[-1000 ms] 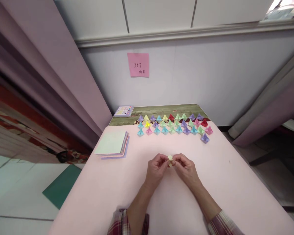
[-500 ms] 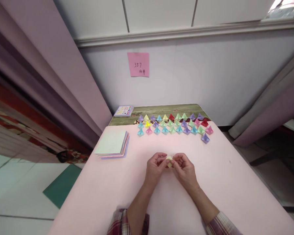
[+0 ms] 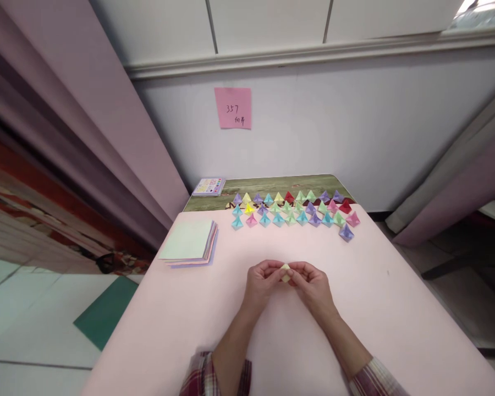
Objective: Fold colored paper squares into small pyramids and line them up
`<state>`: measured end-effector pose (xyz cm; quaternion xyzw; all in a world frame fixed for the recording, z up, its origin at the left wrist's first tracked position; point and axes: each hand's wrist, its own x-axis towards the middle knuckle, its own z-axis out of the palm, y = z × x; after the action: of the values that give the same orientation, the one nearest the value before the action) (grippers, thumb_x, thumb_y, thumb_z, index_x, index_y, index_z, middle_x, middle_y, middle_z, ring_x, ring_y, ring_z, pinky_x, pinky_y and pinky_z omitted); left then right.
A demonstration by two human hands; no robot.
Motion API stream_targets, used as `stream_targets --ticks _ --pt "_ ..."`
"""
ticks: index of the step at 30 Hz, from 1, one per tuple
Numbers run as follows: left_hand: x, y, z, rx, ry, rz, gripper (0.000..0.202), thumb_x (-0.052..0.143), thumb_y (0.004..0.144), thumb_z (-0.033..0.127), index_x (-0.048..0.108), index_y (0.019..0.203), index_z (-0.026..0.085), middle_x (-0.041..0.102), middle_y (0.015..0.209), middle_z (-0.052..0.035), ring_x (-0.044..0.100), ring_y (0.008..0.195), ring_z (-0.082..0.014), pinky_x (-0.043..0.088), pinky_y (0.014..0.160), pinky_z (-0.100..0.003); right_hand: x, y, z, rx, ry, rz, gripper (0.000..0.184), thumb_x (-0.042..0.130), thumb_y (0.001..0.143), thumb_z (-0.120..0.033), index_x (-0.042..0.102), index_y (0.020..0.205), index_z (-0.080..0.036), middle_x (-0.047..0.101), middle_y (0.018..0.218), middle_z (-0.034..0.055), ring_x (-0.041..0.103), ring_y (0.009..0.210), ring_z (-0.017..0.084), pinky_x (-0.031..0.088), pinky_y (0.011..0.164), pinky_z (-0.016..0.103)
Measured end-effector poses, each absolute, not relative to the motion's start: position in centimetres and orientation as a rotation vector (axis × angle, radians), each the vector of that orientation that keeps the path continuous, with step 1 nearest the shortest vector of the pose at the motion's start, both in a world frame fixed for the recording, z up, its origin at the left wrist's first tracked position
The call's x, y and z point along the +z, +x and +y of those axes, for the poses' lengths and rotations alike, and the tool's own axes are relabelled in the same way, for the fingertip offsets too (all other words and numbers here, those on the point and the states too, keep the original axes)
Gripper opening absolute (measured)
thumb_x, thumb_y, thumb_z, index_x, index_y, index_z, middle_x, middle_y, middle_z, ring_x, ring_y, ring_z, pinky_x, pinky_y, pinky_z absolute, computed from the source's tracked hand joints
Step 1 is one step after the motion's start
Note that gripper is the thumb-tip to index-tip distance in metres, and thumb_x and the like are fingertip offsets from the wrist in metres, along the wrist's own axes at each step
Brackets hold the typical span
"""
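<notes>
A small pale-yellow folded paper (image 3: pixel 286 273) is pinched between my two hands above the pink tabletop (image 3: pixel 289 330). My left hand (image 3: pixel 264 280) grips its left side, thumb in front and fingers curled behind. On the right side my right hand (image 3: pixel 311 283) holds it the same way. Both hands partly cover the paper, so only a diamond-shaped piece shows. Beyond them stand rows of folded paper boats in several colours, with a purple paper boat (image 3: pixel 346 233) closest at the right end and a pink paper boat (image 3: pixel 251 219) toward the left.
A stack of square coloured paper (image 3: pixel 185 242) lies on the left of the table, pale green on top. Behind it sits a printed paper pack (image 3: pixel 208 187). A pink note (image 3: pixel 233 109) is stuck to the wall. Purple curtains hang at both sides.
The fingers of both hands have drawn closer together around the yellow folded paper, covering more of its sides. The boats and the stack stay in place.
</notes>
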<state>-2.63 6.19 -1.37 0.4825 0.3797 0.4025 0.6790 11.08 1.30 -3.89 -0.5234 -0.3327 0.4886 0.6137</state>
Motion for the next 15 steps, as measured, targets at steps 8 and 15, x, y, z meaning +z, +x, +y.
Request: stream_targets --ticks 8,15 --pt "-1.52 -2.91 6.67 0.880 1.103 0.886 0.020 0.077 0.068 0.030 0.068 0.074 0.014 0.067 0.068 -0.0023 0.061 0.064 -0.0130 0.048 0.063 -0.024 -3.70 10.90 1.24 1.042 -1.261 -0.939 0.026 0.070 0.077 -0.045 0.067 0.079 -0.018 0.069 0.071 0.0034 0.063 0.066 0.017 0.051 0.062 0.027" --pt "-1.82 -3.45 7.07 0.742 1.205 0.873 0.024 0.076 0.069 0.034 0.065 0.073 0.013 0.063 0.063 -0.0006 0.056 0.056 -0.0105 0.043 0.054 -0.022 -3.74 11.31 1.08 0.952 -1.343 -1.116 0.024 0.060 0.084 -0.042 0.065 0.080 -0.019 0.066 0.072 0.0022 0.058 0.066 0.017 0.046 0.060 0.025"
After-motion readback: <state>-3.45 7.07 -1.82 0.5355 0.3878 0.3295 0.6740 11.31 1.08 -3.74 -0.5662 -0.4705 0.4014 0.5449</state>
